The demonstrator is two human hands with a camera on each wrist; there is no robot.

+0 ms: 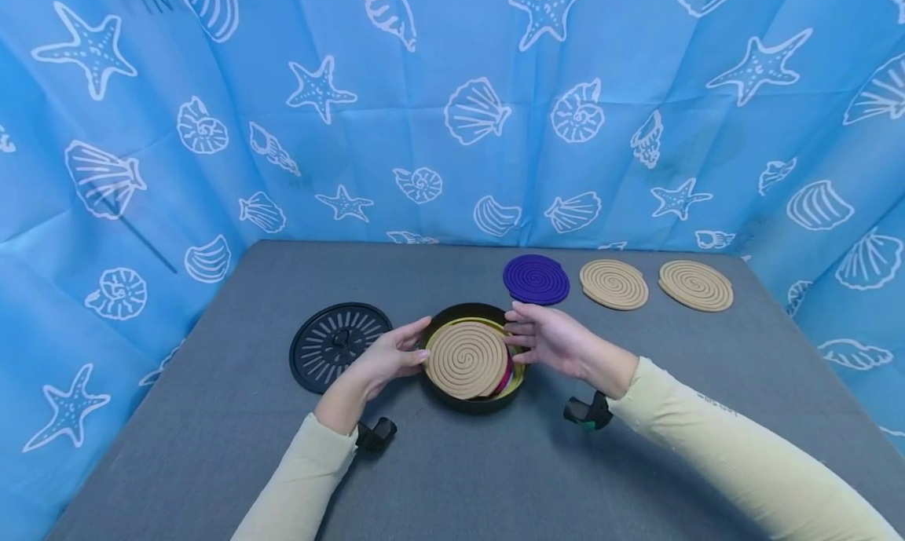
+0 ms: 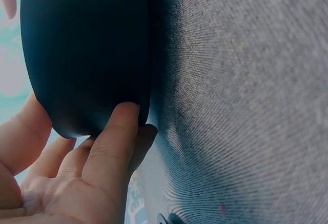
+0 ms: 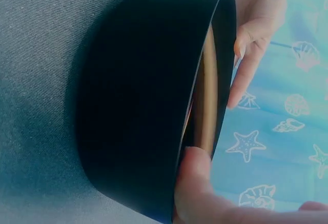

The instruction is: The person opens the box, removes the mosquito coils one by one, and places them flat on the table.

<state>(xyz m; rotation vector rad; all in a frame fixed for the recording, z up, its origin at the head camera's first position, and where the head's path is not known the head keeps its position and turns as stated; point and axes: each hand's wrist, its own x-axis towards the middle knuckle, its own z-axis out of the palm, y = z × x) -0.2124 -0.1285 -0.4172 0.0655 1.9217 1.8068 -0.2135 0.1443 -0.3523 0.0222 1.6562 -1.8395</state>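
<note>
A round black tin point(image 1: 472, 406) stands on the table between the two hands. A beige mosquito coil point(image 1: 467, 360) lies at its top, with pink and yellow edges showing beneath it on the right. My left hand point(image 1: 387, 359) cups the tin's left side. In the left wrist view its fingers point(image 2: 110, 147) lie along the outer wall, and the thumb is near the rim. At the right side, my right hand point(image 1: 555, 341) has its fingers spread and extended toward the rim. The right wrist view shows one fingertip point(image 3: 197, 160) at the inner edge of the rim.
A black slotted lid point(image 1: 335, 349) lies to the left of the tin. Along the back right are a purple coil point(image 1: 536, 279) and two more beige coils, the nearer one point(image 1: 613, 284) and the farther one point(image 1: 696, 286). A blue seashell-print curtain point(image 1: 424, 133) hangs behind the grey table point(image 1: 452, 478).
</note>
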